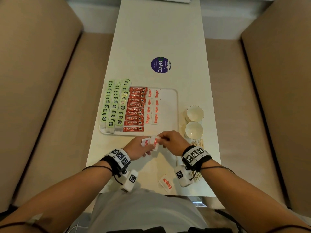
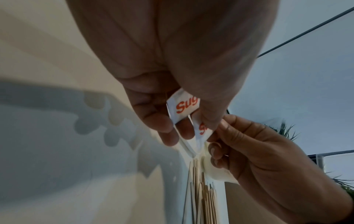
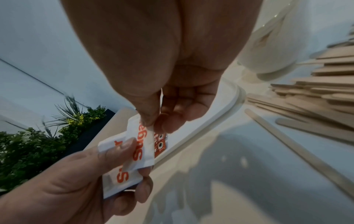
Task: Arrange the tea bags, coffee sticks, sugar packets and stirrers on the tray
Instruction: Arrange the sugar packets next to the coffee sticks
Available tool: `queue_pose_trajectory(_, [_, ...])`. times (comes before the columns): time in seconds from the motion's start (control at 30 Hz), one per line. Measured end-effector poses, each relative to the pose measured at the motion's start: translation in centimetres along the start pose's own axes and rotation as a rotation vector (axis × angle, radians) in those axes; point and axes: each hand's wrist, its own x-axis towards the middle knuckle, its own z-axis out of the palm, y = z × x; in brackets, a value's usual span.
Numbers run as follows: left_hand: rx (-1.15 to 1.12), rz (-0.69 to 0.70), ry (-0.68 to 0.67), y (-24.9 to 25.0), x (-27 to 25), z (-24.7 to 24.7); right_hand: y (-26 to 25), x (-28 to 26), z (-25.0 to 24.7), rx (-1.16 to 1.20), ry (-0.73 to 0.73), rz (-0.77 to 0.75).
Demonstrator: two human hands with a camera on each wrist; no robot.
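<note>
A white tray (image 1: 170,105) holds rows of green tea bags (image 1: 114,105), red coffee sticks (image 1: 135,109) and two columns of white sugar packets (image 1: 152,106). Just in front of the tray my left hand (image 1: 139,147) holds two sugar packets (image 1: 145,142) fanned between thumb and fingers. My right hand (image 1: 170,140) pinches the top of the nearer sugar packet (image 1: 155,142), also seen in the right wrist view (image 3: 142,141) and the left wrist view (image 2: 203,130). One more sugar packet (image 1: 166,182) lies near the table's front edge. Wooden stirrers (image 1: 198,143) lie under my right wrist.
Two white cups (image 1: 194,121) stand right of the tray. A round purple sticker (image 1: 160,65) is on the table beyond the tray. Tan sofa seats (image 1: 50,106) flank the narrow white table (image 1: 161,39). The tray's right third is bare.
</note>
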Motion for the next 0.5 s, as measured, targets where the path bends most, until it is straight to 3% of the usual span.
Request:
queue_pose_trajectory(0.23, [0.050, -0.052, -0.011, 0.2, -0.5, 0.4, 0.6, -1.1, 0.0, -0.123, -0.008, 0.017])
queue_pose_trajectory(0.4, [0.073, -0.090, -0.040, -1.3, -0.8, 0.6, 2.0, -3.0, 1.0, -0.489, -0.239, 0.102])
queue_pose_trajectory(0.5, [0.101, -0.101, -0.048, -2.3, -1.0, 0.8, 2.7, -3.8, 2.3, -0.664, -0.305, 0.136])
